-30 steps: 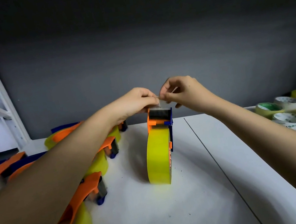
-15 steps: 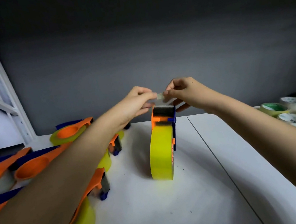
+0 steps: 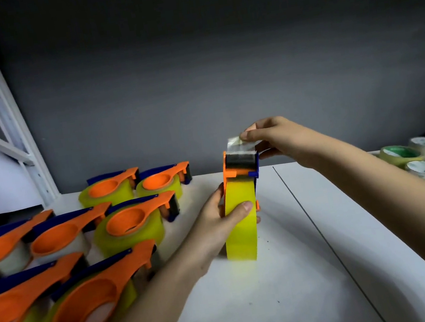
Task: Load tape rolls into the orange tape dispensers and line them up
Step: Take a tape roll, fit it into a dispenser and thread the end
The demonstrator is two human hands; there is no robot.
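Yellow tape roll [image 3: 240, 228] in orange dispenser [image 3: 239, 166] is stood on edge on tabletop [image 3: 280, 288], gripped by L hand [image 3: 215, 223]; tape end [image 3: 235, 143] above dispenser is pinched by R hand [image 3: 271, 135] fingers.

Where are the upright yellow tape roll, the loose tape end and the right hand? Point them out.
upright yellow tape roll [image 3: 242, 228]: head view, on its outer yellow band.
loose tape end [image 3: 234, 142]: head view, on the clear flap.
right hand [image 3: 271, 135]: head view, on its back.
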